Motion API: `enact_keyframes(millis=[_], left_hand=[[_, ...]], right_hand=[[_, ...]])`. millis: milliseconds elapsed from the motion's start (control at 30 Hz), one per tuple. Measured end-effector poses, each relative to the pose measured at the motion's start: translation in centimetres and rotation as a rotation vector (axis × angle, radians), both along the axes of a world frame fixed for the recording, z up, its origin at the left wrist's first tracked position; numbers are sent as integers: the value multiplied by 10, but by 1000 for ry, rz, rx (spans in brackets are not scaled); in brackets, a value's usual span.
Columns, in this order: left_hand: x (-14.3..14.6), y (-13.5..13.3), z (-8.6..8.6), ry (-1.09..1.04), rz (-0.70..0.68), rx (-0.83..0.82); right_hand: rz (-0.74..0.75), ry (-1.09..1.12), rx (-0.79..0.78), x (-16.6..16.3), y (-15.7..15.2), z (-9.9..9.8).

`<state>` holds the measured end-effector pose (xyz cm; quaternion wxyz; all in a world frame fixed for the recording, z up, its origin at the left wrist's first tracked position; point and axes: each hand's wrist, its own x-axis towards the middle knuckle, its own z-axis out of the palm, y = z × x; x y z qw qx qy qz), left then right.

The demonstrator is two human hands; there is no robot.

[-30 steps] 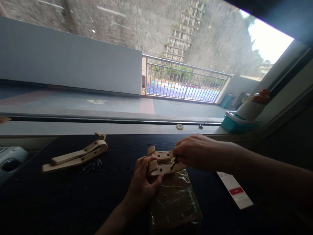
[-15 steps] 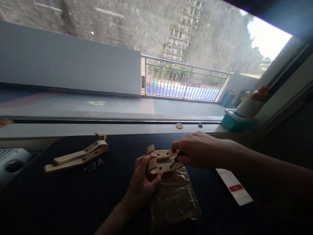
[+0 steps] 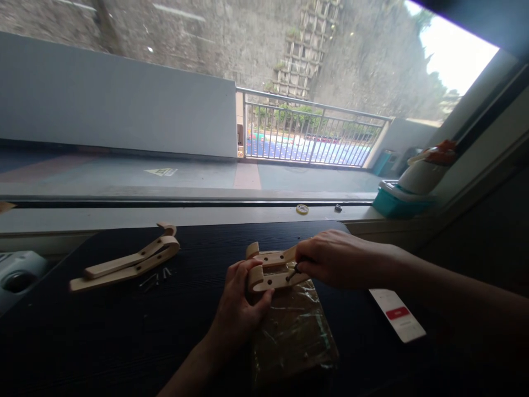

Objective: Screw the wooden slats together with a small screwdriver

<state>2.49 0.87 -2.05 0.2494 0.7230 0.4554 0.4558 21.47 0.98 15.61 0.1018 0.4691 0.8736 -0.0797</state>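
On the dark table (image 3: 124, 331) the left hand (image 3: 239, 309) grips the curved end of a pair of wooden hook pieces (image 3: 270, 270). Its fingers are closed around the rounded end of the wood, and the thumb presses from the near side. The right hand (image 3: 339, 259) comes from the right side of the wooden pieces and pinches a small dark tool (image 3: 294, 271) between the fingertips, with its tip at the nearer piece. What kind of tool it is I cannot tell, because it is small and partly covered by the fingers. The wooden pieces lie side by side, near the middle of the table, and small holes are visible along them.

Just in front of the wooden pieces, toward the person, lies a clear plastic bag (image 3: 293, 331) with small parts inside. The bottom edge of the pieces is over its far end. To the right of the wooden pieces, well apart, a white card (image 3: 397, 315) with a red mark lies flat. Far to the left of them rests a second wooden pair (image 3: 126, 264), and some thin screws (image 3: 156, 278) are just beside it. Behind the wooden pieces, on the window sill (image 3: 124, 216), there is a small round yellow thing (image 3: 302, 209), and further right a teal and white container (image 3: 407, 193).
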Motion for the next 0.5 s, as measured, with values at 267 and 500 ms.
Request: enact_keyframes(millis=[267,500], left_hand=[[-1,-1,0,4,-2,15],[0,-1,1,-5,1,3]], right_hand=[[143,-218,20,-14,-1,13],[103,-176,24,-8,7,-1]])
